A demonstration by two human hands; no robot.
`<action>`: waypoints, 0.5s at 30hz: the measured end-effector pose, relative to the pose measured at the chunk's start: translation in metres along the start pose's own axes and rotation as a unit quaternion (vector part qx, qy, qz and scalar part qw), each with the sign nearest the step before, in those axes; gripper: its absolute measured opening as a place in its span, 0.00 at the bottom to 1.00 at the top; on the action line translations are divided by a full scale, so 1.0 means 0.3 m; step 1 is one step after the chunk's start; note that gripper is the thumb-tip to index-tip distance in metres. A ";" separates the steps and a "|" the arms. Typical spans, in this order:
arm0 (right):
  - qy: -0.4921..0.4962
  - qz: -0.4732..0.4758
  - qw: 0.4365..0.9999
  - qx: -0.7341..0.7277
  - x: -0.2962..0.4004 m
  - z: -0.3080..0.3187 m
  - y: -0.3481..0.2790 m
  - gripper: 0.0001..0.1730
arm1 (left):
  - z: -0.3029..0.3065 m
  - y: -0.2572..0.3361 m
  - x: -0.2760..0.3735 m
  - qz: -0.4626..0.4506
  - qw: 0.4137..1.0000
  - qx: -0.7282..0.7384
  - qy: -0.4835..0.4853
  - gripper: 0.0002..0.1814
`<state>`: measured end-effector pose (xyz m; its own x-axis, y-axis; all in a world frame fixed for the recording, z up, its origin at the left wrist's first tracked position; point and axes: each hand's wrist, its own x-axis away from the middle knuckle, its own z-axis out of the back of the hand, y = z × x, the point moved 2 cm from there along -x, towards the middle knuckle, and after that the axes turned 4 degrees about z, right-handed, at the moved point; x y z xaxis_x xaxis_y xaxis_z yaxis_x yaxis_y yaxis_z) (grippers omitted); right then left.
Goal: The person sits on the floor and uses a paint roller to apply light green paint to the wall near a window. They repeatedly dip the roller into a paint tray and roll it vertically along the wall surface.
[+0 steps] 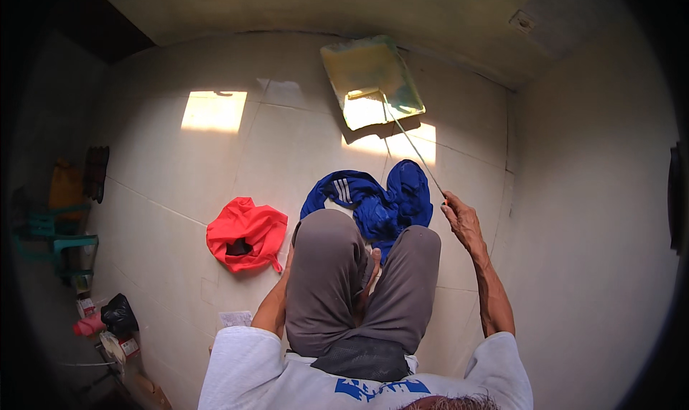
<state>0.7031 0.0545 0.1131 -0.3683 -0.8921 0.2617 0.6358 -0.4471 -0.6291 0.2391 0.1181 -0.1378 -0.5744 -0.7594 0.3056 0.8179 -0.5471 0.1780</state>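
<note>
My right hand [462,216] is closed around the handle end of a long thin rod [413,143], which looks like a paint roller frame. At its far end the rod reaches a paint-stained tray [358,60] by the wall, where a pale roller head [361,93] seems to lie in bright sunlight. My left forearm goes down behind my bent left knee [328,248], which hides the left hand. Crumpled blue cloth [371,211] with three white stripes lies on the floor before my feet. Left of my knee is a bunched red cloth [245,229] with a dark opening.
A plain wall [586,205] rises close on my right; the far wall holds a socket [522,21]. Along the left stand a green plastic chair [75,243], a black plastic bag [119,314] and a pink item [89,325]. Printed paper [236,318] lies near my left elbow.
</note>
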 end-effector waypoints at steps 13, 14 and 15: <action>-0.013 0.041 0.998 0.045 -0.282 0.087 -0.099 0.22 | 0.045 0.000 0.001 -0.003 0.998 -0.030 -0.057 0.35; -0.014 0.063 0.997 0.048 -0.314 0.087 -0.096 0.22 | 0.048 -0.002 0.011 0.004 0.998 -0.025 -0.053 0.35; -0.015 0.084 0.995 0.052 -0.341 0.090 -0.092 0.23 | 0.052 -0.002 0.017 0.010 0.999 -0.018 -0.050 0.36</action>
<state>0.7415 0.1564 0.1234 -0.2312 -0.9556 0.1825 0.7539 -0.2945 -0.5873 0.2361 0.1200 -0.1217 -0.5497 -0.7331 0.4005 0.8269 -0.5455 0.1366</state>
